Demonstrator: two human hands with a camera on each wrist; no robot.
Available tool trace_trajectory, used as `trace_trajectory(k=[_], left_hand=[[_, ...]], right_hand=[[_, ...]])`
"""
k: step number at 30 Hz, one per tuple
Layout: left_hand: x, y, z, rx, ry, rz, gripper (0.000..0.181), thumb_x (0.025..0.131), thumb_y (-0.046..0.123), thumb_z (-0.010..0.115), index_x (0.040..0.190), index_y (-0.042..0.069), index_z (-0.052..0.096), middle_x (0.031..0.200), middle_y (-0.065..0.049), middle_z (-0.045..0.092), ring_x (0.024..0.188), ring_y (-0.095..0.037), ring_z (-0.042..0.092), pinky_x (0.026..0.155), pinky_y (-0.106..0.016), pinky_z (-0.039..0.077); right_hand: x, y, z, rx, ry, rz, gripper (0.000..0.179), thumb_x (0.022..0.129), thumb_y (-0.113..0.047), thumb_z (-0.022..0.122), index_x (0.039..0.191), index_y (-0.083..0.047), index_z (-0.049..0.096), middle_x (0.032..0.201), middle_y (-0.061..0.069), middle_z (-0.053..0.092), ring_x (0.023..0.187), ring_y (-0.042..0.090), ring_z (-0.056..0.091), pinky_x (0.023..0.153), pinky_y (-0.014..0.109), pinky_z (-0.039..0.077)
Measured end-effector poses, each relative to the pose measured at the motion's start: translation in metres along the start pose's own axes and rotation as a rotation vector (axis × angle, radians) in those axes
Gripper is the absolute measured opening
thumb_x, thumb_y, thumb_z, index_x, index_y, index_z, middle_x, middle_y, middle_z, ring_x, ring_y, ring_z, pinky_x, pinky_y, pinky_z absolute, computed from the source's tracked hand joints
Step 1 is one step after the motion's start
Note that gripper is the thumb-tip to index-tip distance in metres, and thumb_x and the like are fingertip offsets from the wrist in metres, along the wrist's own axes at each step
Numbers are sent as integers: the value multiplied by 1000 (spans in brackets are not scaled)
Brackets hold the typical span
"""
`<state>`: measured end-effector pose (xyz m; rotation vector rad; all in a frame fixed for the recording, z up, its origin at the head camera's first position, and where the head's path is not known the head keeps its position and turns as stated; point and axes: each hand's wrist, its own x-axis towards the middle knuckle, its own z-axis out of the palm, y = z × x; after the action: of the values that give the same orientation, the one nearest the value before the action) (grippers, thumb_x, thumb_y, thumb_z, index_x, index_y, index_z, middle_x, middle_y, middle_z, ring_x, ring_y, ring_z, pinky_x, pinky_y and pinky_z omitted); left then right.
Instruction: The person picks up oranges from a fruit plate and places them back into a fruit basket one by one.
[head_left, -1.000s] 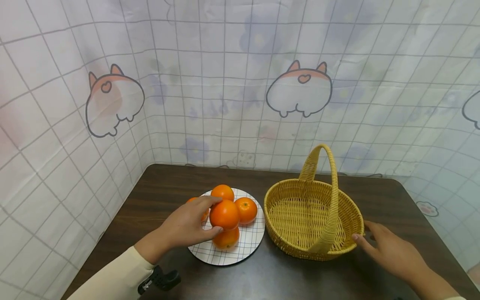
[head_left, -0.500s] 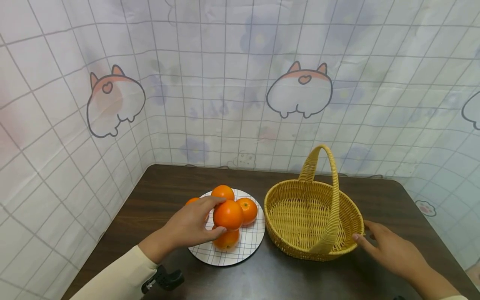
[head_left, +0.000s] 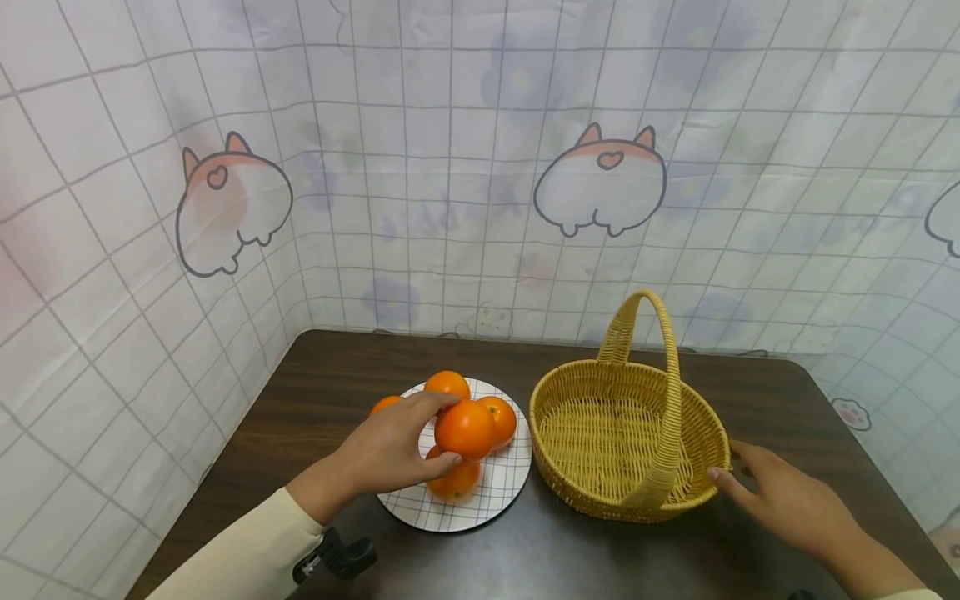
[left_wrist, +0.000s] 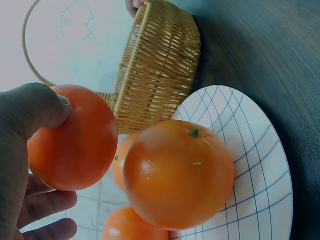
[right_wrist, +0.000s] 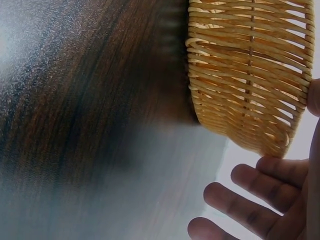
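Note:
My left hand (head_left: 390,446) grips an orange (head_left: 466,430) between thumb and fingers, above a round white plate (head_left: 491,508) with a grid pattern. Several more oranges lie on that plate, among them a front one (head_left: 454,479) with a small green stem spot in the left wrist view. The held orange (left_wrist: 75,140) shows smooth and plain there, the thumb pressed on its upper side. At the right, my right hand (head_left: 798,504) touches the end of a yellow wicker basket (head_left: 577,492). Its thumb is at the rim, and its other fingers (right_wrist: 245,210) extend loosely, apart from each other.
The basket has a tall arched handle (head_left: 667,392) across its middle and stands just right of the plate. Both are on a dark wooden table (head_left: 570,558). Behind it hangs a white gridded cloth (head_left: 450,208) with cartoon animal prints.
My left hand has moved slightly to the right with the orange, which now overlaps the right-hand orange more. My right hand and the basket stay nearly in place.

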<state>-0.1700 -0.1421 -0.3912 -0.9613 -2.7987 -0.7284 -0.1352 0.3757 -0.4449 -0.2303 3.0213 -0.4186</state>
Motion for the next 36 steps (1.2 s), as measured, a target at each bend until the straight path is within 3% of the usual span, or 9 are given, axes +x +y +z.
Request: trace_trajectory(k=[9,19,29,36], left_hand=[[5,3,3,-26,2,15,67,85,38,82,141,11,56,130,1,62,102,-15,65,88,-34,56],[13,6,8,-47,-41,9,69,87,45,78,144,16,53,134,3,60,108,-9,63,92,-30,54],[20,12,9,-62,-49,36,67,88,40,78,144,12,54,133,1,60,109,-11,63,93,-33,54],[25,16,11,-62,-65,34,67,88,42,77,145,16,52,133,4,60,106,-11,61,89,-32,54]], right_hand=[[1,3,2,12,-16,5,82,102,-61,49,143,10,46,131,31,60,111,49,62,74,66,53],[-1,1,2,16,-3,4,82,102,-60,49,144,10,46,130,31,60,113,51,61,74,68,52],[0,-1,2,14,-3,9,82,102,-61,49,145,9,46,129,30,61,113,52,60,73,68,52],[0,-1,1,18,-14,11,83,101,-62,49,145,9,46,130,29,62,115,53,59,72,68,52]])
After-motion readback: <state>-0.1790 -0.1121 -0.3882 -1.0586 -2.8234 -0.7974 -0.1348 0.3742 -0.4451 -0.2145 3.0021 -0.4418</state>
